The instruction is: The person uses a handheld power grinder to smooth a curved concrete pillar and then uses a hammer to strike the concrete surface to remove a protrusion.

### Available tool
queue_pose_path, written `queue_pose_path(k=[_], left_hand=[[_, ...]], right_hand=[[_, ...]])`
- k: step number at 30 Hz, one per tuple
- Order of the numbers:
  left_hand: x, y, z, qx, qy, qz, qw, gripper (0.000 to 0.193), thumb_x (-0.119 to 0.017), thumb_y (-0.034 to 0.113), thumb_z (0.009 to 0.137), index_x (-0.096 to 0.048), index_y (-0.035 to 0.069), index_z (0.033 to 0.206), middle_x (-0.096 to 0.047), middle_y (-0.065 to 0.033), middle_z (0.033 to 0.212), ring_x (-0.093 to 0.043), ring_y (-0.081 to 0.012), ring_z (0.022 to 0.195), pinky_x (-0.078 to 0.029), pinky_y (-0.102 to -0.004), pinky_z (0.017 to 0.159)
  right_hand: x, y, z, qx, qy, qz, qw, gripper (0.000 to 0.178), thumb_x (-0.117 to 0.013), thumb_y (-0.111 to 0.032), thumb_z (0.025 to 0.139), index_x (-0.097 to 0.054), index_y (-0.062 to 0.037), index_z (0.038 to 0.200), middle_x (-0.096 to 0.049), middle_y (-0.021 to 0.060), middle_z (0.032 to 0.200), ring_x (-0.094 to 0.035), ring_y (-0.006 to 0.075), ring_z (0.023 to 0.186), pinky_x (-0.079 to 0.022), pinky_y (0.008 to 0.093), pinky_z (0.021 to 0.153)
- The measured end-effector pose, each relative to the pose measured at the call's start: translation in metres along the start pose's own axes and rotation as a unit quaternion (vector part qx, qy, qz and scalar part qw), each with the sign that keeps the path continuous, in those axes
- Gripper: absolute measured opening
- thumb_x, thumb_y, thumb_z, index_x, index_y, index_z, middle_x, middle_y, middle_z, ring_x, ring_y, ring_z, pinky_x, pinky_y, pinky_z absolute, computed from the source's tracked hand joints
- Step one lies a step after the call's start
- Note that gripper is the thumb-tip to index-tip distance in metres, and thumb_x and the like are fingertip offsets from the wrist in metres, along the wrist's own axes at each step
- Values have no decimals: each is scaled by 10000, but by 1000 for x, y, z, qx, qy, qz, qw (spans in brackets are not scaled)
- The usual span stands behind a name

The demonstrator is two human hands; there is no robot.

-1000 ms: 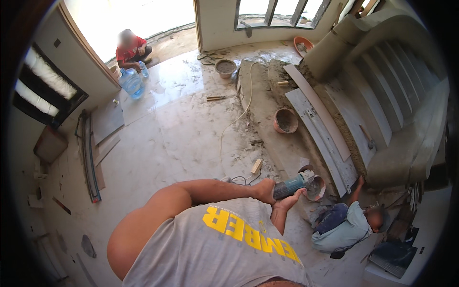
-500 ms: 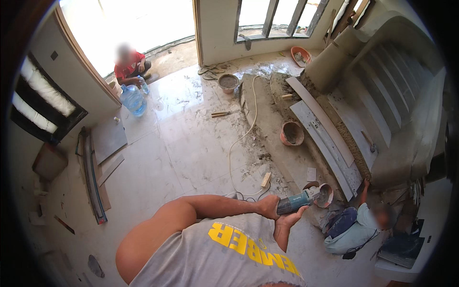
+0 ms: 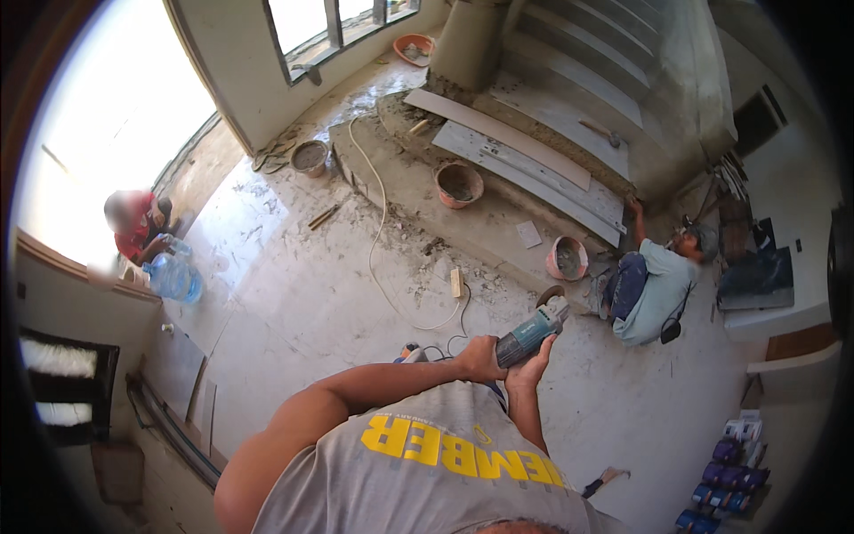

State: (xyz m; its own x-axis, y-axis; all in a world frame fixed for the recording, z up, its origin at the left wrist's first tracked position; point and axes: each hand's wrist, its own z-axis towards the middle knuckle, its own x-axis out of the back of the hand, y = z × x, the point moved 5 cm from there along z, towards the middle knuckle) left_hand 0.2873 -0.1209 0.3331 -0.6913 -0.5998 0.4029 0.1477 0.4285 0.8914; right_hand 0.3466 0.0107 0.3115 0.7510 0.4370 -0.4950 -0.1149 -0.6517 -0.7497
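As my view just turned, the bucket (image 3: 583,259) came clear of the grinder (image 3: 527,338), near me on the right, so the disc (image 3: 551,295) looks easier to watch, my left fingers (image 3: 486,356) curled tight round the handle end, my right fingers (image 3: 539,352) cupping it.

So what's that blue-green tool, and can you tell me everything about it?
It looks like an angle grinder: a teal, plastic-looking body, a dark rear end, a silvery metal-looking head and a round brownish disc. It slants away from the person and rightward, above the pale floor. The left hand grips its rear; the right hand touches its body. Whether the disc spins, I can't tell.
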Motion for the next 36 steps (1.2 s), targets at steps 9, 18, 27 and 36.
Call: queue_pose_path(k=[9, 18, 27, 36], left_hand=[[-37, 42, 14, -37, -84, -38, 995, 496, -816, 318, 683, -689, -65, 972, -731, -229, 837, -740, -335, 796, -567, -430, 765], [-103, 80, 35, -105, -197, -95, 970, 400, -827, 244, 747, -662, -40, 975, -683, -73, 819, -641, -157, 725, -530, -343, 687], [-161, 111, 59, -82, -243, -103, 961, 403, -822, 217, 746, -651, -49, 996, -677, -64, 854, -628, -159, 762, -530, -341, 733], [-217, 142, 68, -85, -313, -150, 934, 314, -810, 189, 741, -671, -2, 947, -694, -50, 818, -647, -147, 728, -539, -328, 714]], right_hand=[[40, -45, -3, 17, -63, 23, 998, 686, -510, -628, 1043, -519, -44, 1403, -621, 61, 1271, -588, 200, 1179, -439, 418, 1062], [88, -101, -8, 41, -152, 31, 987, 764, -483, -671, 1029, -487, -19, 1428, -626, 110, 1311, -647, 220, 1177, -483, 438, 1049], [131, -156, 6, 81, -165, -26, 983, 771, -476, -700, 1017, -570, 3, 1320, -710, 144, 1177, -676, 218, 1128, -501, 402, 1033], [182, -200, 10, 132, -171, -89, 972, 760, -572, -671, 984, -548, 11, 1319, -707, 167, 1172, -701, 247, 1096, -554, 425, 991]])
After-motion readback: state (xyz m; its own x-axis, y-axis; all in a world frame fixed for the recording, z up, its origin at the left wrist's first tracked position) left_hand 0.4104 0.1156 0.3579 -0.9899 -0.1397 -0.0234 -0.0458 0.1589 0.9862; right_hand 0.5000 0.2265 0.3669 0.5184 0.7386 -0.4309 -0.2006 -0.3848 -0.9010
